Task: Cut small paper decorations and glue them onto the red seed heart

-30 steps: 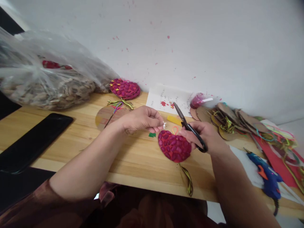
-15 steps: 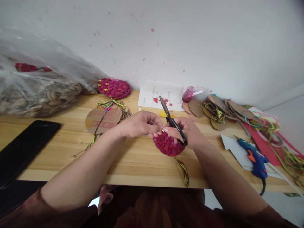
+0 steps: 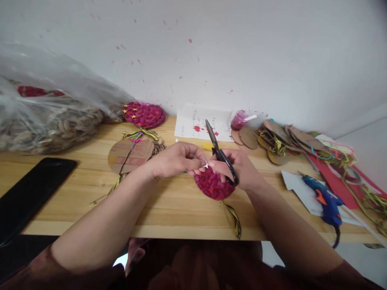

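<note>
Between the fingertips of my left hand [image 3: 186,159] is a small white paper piece [image 3: 206,165], pointed like a little star. My right hand [image 3: 237,167] has black-handled scissors [image 3: 223,156] hooked in it, blades pointing up and away, while its thumb and finger also touch the white piece. Under both hands lies a round disc [image 3: 213,188] covered with magenta-painted, pebble-like pieces, partly hidden by my fingers. A yellow-green and black tassel [image 3: 234,219] hangs from its near edge across the table.
Round cardboard pieces [image 3: 128,157], a stack of magenta discs [image 3: 145,114] and a black phone [image 3: 39,191] lie leftward. Behind are a paper sheet [image 3: 186,123] with red stars and a magenta paint cup [image 3: 240,119]. A blue glue gun [image 3: 325,197] lies right.
Both hands stay almost in place over the magenta disc. The small white piece between the fingertips shows a little more clearly, and the view has shifted slightly.
</note>
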Motion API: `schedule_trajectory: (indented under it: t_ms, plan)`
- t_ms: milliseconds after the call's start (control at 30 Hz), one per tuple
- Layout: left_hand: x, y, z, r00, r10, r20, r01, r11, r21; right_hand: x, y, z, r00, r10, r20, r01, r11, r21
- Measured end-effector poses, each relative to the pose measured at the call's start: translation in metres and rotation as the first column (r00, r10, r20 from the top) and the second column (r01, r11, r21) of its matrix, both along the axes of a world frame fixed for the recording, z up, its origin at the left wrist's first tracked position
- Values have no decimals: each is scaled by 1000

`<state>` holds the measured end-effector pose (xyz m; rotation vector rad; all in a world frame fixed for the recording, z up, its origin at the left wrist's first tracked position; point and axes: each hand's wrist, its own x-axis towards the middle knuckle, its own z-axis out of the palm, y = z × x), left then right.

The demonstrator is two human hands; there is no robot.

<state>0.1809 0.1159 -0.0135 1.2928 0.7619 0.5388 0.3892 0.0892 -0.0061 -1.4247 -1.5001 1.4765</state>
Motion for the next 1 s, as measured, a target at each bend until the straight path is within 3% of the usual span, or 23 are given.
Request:
schedule_trajectory:
  t_ms: [167,467,633,1000]
  plan:
    - [2,0,0,999,30,23,-30,1000,10,0,-1,-2,1000,28,9,-28,1000,11]
    - [6,-1,-2,959,265,102,-259,963,-73,-3,0,-7,992,-123,-40,126,987,101]
    - [8,-3,-3,962,259,88,-250,963,-103,-7,-1,-7,979,-189,-72,198,970,139]
    - [13,-5,-3,967,249,47,-246,967,-67,-10,-3,-9,984,-147,-99,157,981,112]
